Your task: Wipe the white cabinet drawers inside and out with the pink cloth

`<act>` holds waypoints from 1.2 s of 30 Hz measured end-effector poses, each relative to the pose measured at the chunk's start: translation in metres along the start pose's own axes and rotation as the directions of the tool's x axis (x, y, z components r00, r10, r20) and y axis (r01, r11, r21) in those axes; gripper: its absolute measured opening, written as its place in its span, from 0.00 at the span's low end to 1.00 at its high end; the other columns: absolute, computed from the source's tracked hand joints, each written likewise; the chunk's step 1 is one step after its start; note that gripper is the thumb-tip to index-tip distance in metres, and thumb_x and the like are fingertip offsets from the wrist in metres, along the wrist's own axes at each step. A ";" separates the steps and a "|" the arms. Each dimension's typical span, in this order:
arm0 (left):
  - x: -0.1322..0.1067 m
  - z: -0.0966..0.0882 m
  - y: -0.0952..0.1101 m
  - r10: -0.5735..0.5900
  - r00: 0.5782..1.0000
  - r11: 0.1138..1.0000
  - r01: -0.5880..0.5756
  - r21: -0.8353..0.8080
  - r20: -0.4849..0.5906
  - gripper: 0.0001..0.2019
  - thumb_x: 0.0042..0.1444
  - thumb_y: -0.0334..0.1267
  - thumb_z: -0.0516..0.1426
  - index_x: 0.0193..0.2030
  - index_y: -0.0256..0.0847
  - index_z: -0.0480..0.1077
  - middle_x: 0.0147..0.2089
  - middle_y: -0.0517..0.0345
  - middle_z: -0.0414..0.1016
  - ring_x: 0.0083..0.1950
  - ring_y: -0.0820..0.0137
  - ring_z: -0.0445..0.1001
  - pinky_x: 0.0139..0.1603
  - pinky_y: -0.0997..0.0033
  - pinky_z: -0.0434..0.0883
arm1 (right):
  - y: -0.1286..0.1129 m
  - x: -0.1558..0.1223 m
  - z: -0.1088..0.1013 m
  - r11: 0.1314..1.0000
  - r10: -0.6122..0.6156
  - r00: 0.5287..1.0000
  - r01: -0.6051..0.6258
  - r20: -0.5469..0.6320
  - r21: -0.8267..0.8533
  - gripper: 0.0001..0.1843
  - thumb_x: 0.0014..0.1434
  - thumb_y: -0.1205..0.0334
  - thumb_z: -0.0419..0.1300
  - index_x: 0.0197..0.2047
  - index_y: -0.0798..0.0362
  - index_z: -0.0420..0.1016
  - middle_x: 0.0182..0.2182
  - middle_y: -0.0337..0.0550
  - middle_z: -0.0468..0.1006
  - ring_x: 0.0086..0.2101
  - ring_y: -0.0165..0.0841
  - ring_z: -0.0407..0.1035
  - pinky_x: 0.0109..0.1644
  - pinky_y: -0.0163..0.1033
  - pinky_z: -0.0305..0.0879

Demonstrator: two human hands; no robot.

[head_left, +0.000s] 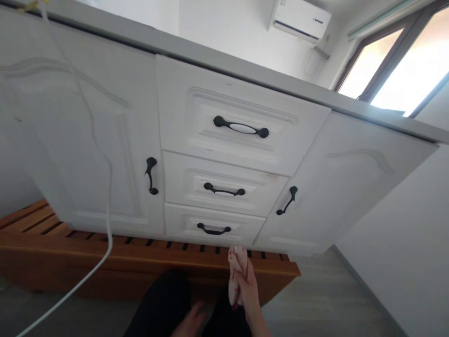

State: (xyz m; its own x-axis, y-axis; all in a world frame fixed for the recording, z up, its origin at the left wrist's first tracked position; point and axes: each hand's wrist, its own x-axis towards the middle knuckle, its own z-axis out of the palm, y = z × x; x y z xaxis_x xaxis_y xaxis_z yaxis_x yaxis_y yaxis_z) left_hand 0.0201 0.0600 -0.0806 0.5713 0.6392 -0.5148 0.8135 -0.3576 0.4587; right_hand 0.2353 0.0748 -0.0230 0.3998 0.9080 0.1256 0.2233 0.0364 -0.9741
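My right hand [248, 288] is closed around a pale, elongated, soft-looking thing with small red marks [235, 274]. I cannot make out what kind of thing it is. It is held over the front edge of a wooden slatted bench [206, 257], just below the lowest drawer [242, 228] of a white cabinet. Low in the view, between my dark-clad legs [164, 299], is my left hand [191, 322]. Motion smears its fingers, so I cannot tell how they are set, and nothing shows in it.
Above the bench rises the white cabinet [354, 187], with three middle drawers, side doors and dark handles [241, 128]. A white cable [109, 201] hangs down its left front and across the bench. An air conditioner [301, 19] and a window [403, 61] are beyond.
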 end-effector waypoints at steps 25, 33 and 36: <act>-0.103 -0.076 0.084 0.034 0.966 -0.344 -0.229 -0.911 -0.256 0.43 0.46 0.39 0.69 0.68 0.53 0.58 0.63 0.50 0.72 0.57 0.55 0.75 0.58 0.55 0.69 | -0.061 -0.105 -0.010 0.691 -0.471 0.879 0.417 0.068 -0.590 0.25 0.66 0.59 0.51 0.66 0.43 0.66 0.53 0.49 0.78 0.50 0.41 0.74 0.50 0.42 0.73; -0.099 -0.046 0.092 0.281 0.936 -0.079 -0.196 -0.977 -0.210 0.37 0.39 0.39 0.70 0.59 0.45 0.68 0.61 0.49 0.73 0.66 0.55 0.68 0.67 0.57 0.62 | -0.057 -0.144 -0.015 0.318 -0.664 0.688 0.614 0.292 -0.723 0.19 0.63 0.53 0.57 0.57 0.29 0.74 0.57 0.34 0.76 0.59 0.48 0.67 0.56 0.52 0.70; -0.101 -0.040 0.090 0.161 0.959 0.279 -0.271 -0.921 -0.233 0.36 0.48 0.47 0.65 0.64 0.41 0.63 0.62 0.43 0.71 0.64 0.55 0.70 0.67 0.53 0.63 | -0.045 -0.146 -0.036 0.352 -0.672 0.714 0.544 0.199 -0.762 0.18 0.64 0.58 0.54 0.53 0.35 0.77 0.51 0.35 0.81 0.55 0.47 0.72 0.53 0.49 0.71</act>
State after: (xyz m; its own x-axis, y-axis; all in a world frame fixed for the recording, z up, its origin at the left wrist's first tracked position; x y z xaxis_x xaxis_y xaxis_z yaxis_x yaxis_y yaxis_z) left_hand 0.0313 -0.0093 0.0419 0.6531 0.7145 -0.2509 -0.0287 0.3544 0.9346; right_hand 0.1988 -0.0742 0.0092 -0.0413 0.7063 0.7067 0.9733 0.1883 -0.1314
